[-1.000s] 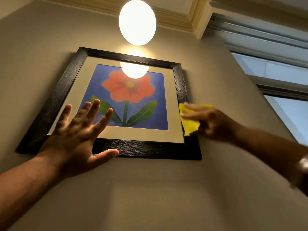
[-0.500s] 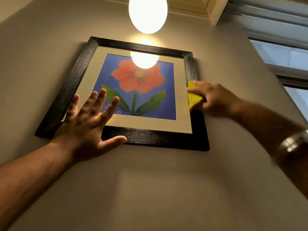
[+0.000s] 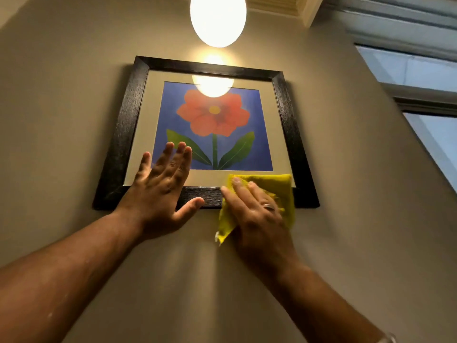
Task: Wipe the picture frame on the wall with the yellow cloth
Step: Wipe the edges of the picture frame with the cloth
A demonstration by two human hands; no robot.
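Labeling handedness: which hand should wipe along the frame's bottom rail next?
Right. The right hand already presses the yellow cloth on the picture frame bottom rail; the left hand is bare, flat against it.

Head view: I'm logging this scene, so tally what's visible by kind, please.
Hands: 2, left and right
Frame: 1
Cloth: 1
Lamp: 1
Ring: 1
Total: 6

Warm lamp [image 3: 218, 19] glare, perhaps slightly soft
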